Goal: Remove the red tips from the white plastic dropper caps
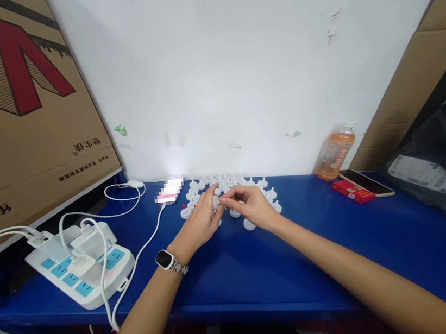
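Observation:
Both hands meet over a cluster of small white plastic caps with thin spouts [264,183] on the blue table. My left hand [200,217], with a watch on its wrist, is closed around one white spouted cap [216,202], partly hidden by its fingers. My right hand [254,206] has thumb and forefinger pinched together against that cap. Whatever sits between those fingertips is too small to make out. A cap with a red tip [185,209] stands left of my left hand, and a single white cap [249,224] lies just under my right hand.
At left, a white power strip [127,264] has plugs and loose cables. A lit phone [171,189] lies by the wall. To the right are a tilted orange drink bottle [334,155], a red packet [353,192], another phone [367,182] and a dark plastic bag [439,160].

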The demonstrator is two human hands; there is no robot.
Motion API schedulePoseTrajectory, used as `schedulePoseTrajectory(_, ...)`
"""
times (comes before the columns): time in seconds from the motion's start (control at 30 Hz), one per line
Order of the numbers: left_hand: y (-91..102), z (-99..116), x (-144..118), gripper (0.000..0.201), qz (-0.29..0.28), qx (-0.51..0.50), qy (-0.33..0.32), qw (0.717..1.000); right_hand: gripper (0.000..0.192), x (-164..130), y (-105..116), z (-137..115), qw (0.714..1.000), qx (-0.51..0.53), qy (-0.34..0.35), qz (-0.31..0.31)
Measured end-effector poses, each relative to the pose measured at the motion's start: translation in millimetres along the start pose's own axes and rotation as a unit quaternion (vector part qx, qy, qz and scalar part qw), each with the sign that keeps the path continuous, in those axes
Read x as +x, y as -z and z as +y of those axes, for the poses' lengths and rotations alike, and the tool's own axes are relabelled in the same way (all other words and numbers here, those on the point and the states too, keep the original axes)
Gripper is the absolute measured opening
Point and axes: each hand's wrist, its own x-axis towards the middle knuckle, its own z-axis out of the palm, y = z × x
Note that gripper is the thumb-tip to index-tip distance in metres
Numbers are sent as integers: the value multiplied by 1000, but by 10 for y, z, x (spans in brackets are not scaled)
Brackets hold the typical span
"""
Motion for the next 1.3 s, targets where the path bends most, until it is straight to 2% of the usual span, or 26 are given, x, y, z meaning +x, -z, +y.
schedulePoseTrajectory(0.07,70,1,7,70,29,27,3,999,27,45,128,-43,1000,-13,-5,3)
schedulePoseTrajectory(0.1,118,-5,8,70,40,41,1,998,26,69,201,-62,999,-29,-16,-10)
schedulePoseTrajectory(0.17,218,-28,2,49,37,64,-2,997,25,105,331,-87,993,-87,-47,-61)
schedulePoseTrajectory(0.23,286,-55,-15,31,-8,83,7,996,22,116,404,-89,978,-153,-62,-131)
schedulePoseTrajectory(0.33,289,-63,-49,26,-75,118,17,990,17,98,391,-65,949,-242,-36,-201)
schedulePoseTrajectory(0.43,228,-29,-57,21,-105,139,13,985,23,79,324,-44,911,-371,-9,-178)
schedulePoseTrajectory(0.53,195,15,-28,15,-119,128,9,985,42,85,286,-49,850,-509,8,-139)
schedulePoseTrajectory(0.63,209,41,9,14,-121,109,22,986,42,104,270,-74,815,-554,11,-170)
schedulePoseTrajectory(0.73,243,39,36,17,-121,96,35,987,40,110,240,-96,807,-556,11,-197)
schedulePoseTrajectory(0.87,268,13,84,21,-115,78,29,990,30,97,193,-76,792,-580,1,-191)
schedulePoseTrajectory(0.93,266,-1,126,23,-116,68,29,991,27,98,194,-50,792,-582,-13,-183)
schedulePoseTrajectory(1.07,255,-22,234,27,-121,55,40,990,33,122,257,-9,796,-583,-25,-162)
schedulePoseTrajectory(1.3,291,28,385,27,-120,48,40,991,27,125,305,-14,800,-570,-12,-186)
